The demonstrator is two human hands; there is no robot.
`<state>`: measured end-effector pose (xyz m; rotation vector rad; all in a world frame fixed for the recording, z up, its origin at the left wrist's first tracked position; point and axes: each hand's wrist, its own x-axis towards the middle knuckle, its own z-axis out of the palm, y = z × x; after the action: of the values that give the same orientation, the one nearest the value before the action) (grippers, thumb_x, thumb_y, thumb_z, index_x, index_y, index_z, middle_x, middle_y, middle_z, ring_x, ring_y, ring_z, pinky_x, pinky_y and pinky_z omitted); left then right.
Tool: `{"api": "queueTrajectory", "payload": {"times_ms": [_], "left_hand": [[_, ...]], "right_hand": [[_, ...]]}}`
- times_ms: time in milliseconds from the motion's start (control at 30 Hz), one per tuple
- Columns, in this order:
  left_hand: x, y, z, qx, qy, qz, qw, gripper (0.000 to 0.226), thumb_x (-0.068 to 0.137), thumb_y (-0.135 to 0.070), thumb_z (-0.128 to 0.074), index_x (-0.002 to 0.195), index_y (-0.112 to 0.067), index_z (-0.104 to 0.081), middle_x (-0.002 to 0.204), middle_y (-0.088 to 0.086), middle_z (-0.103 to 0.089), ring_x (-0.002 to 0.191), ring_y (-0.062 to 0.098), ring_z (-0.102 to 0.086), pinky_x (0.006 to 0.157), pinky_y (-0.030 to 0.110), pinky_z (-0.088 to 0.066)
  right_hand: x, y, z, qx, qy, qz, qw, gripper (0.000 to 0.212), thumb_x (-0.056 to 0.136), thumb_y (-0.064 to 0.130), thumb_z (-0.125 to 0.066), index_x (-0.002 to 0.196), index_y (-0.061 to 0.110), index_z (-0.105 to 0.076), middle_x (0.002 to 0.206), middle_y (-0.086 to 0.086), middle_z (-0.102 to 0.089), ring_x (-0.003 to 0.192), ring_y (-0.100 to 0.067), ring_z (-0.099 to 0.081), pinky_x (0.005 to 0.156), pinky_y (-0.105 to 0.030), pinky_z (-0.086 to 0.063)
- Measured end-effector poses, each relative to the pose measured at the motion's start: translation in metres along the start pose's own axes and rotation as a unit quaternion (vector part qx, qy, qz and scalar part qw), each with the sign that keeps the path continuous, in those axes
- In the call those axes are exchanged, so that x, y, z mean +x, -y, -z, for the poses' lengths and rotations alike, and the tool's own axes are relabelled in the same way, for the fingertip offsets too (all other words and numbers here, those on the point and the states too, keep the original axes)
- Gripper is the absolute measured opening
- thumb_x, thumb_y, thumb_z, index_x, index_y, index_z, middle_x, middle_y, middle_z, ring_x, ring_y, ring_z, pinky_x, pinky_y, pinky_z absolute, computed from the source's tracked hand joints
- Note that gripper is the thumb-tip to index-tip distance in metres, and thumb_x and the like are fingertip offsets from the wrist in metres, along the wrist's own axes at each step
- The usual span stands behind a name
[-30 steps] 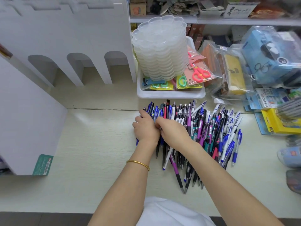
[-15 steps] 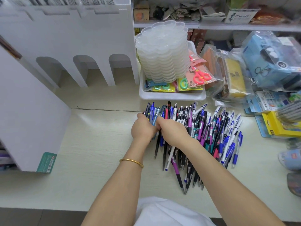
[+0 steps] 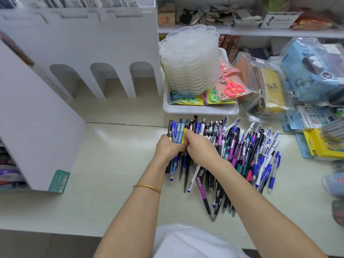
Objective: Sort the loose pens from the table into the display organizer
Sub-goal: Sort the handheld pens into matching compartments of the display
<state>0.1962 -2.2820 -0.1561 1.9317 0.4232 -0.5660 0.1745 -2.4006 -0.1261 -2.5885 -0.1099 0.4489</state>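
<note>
Your left hand (image 3: 168, 148) is working just in front of the white tray (image 3: 201, 109), fingers curling round a bundle of pens (image 3: 177, 130), mostly blue, whose tops are poking out toward the tray's near wall while their tips are trailing back under your wrist. Your right hand (image 3: 202, 149) is pressing in right beside it, knuckles up and touching the left, thumb lying against a yellow barrel in that same bundle and fingers curling down onto it; the fingertips themselves are hiding underneath. The big pile of pens (image 3: 242, 151) is lying on the desk (image 3: 111, 164) in front of the tray and spreading off to the right of it, purple, teal, black and blue-and-white barrels fanning out with most tips pointing back at you. Inside the tray a stack of clear plastic dishes (image 3: 191, 58) is standing tall, with packs of scissors (image 3: 232, 88) leaning beside it. The display organizer (image 3: 83, 49), white with three arched openings along its base, is standing just left of the tray, touching or very nearly so. A gold bangle (image 3: 147, 188) is sitting on your left wrist. Well to the right of the tray a yellow box (image 3: 320, 146) is lying on the desk, and behind the tray a shelf (image 3: 260, 32) is carrying more stock.
</note>
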Motion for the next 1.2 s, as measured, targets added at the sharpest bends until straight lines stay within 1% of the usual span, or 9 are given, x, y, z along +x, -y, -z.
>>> {"api": "queueTrajectory", "payload": {"times_ms": [133, 233, 300, 433, 533, 733, 900, 1100, 1200], "left_hand": [[-0.002, 0.003, 0.003, -0.038, 0.004, 0.005, 0.999, 0.026, 0.074, -0.003, -0.068, 0.1, -0.004, -0.064, 0.08, 0.01, -0.064, 0.068, 0.018, -0.06, 0.058, 0.025, -0.049], [-0.004, 0.006, 0.004, -0.044, 0.003, 0.008, 0.999, 0.028, 0.073, -0.003, -0.069, 0.1, -0.005, -0.064, 0.085, 0.011, -0.065, 0.071, 0.018, -0.062, 0.058, 0.026, -0.05], [-0.005, 0.008, 0.004, -0.041, 0.004, 0.011, 0.999, 0.03, 0.073, -0.004, -0.069, 0.102, -0.006, -0.063, 0.088, 0.01, -0.066, 0.072, 0.017, -0.063, 0.056, 0.024, -0.048], [-0.007, 0.009, 0.002, -0.042, 0.003, 0.012, 0.999, 0.036, 0.071, -0.005, -0.071, 0.106, -0.006, -0.06, 0.092, 0.011, -0.066, 0.075, 0.017, -0.063, 0.055, 0.023, -0.046], [-0.009, 0.011, 0.002, -0.05, -0.006, 0.014, 0.999, 0.037, 0.072, -0.006, -0.071, 0.107, -0.006, -0.058, 0.094, 0.011, -0.065, 0.079, 0.018, -0.063, 0.056, 0.025, -0.047], [-0.01, 0.017, 0.002, -0.053, -0.022, 0.013, 0.998, 0.04, 0.074, -0.006, -0.071, 0.111, -0.007, -0.054, 0.098, 0.011, -0.063, 0.081, 0.018, -0.062, 0.059, 0.026, -0.048], [-0.011, 0.021, 0.001, -0.052, -0.026, 0.009, 0.998, 0.042, 0.075, -0.008, -0.071, 0.112, -0.008, -0.053, 0.1, 0.011, -0.063, 0.086, 0.02, -0.063, 0.061, 0.027, -0.049], [-0.011, 0.024, 0.002, -0.052, -0.038, 0.005, 0.998, 0.04, 0.077, -0.009, -0.07, 0.112, -0.009, -0.051, 0.097, 0.007, -0.06, 0.079, 0.014, -0.058, 0.057, 0.025, -0.046], [-0.01, 0.028, 0.005, -0.067, -0.048, 0.014, 0.997, 0.04, 0.076, -0.008, -0.07, 0.111, -0.009, -0.05, 0.099, 0.009, -0.062, 0.083, 0.017, -0.061, 0.062, 0.028, -0.051]], "right_hand": [[0.0, 0.002, 0.0, 0.045, -0.015, -0.002, 0.999, 0.016, 0.086, -0.006, -0.038, 0.093, 0.008, -0.044, 0.082, -0.016, -0.058, 0.068, -0.03, -0.049, 0.057, -0.035, -0.038], [-0.002, 0.004, -0.001, 0.06, -0.018, -0.001, 0.998, 0.017, 0.086, -0.006, -0.038, 0.093, 0.008, -0.045, 0.083, -0.016, -0.059, 0.071, -0.032, -0.053, 0.063, -0.042, -0.047], [-0.002, 0.004, -0.002, 0.066, -0.02, -0.002, 0.998, 0.018, 0.087, -0.006, -0.037, 0.092, 0.009, -0.046, 0.082, -0.014, -0.06, 0.07, -0.031, -0.055, 0.064, -0.043, -0.049], [-0.004, 0.003, -0.004, 0.084, -0.036, 0.004, 0.996, 0.017, 0.089, -0.004, -0.038, 0.09, 0.01, -0.047, 0.083, -0.013, -0.062, 0.077, -0.033, -0.061, 0.071, -0.048, -0.054], [-0.006, 0.004, -0.003, 0.105, -0.044, 0.007, 0.993, 0.02, 0.088, -0.006, -0.037, 0.088, 0.011, -0.046, 0.084, -0.013, -0.061, 0.079, -0.033, -0.062, 0.073, -0.051, -0.054], [-0.012, 0.004, -0.002, 0.106, -0.053, 0.013, 0.993, 0.018, 0.09, -0.005, -0.038, 0.091, 0.009, -0.049, 0.089, -0.012, -0.061, 0.083, -0.03, -0.06, 0.075, -0.048, -0.053], [-0.014, 0.004, -0.004, 0.121, -0.064, 0.016, 0.991, 0.019, 0.088, -0.006, -0.039, 0.09, 0.01, -0.049, 0.087, -0.012, -0.062, 0.081, -0.031, -0.061, 0.075, -0.05, -0.053], [-0.019, 0.003, -0.005, 0.131, -0.082, 0.025, 0.988, 0.019, 0.089, -0.006, -0.038, 0.089, 0.01, -0.049, 0.085, -0.014, -0.062, 0.079, -0.032, -0.062, 0.073, -0.051, -0.053], [-0.02, 0.004, -0.004, 0.135, -0.081, 0.023, 0.987, 0.018, 0.089, -0.005, -0.038, 0.09, 0.008, -0.049, 0.086, -0.012, -0.062, 0.079, -0.031, -0.062, 0.074, -0.05, -0.053]]}}
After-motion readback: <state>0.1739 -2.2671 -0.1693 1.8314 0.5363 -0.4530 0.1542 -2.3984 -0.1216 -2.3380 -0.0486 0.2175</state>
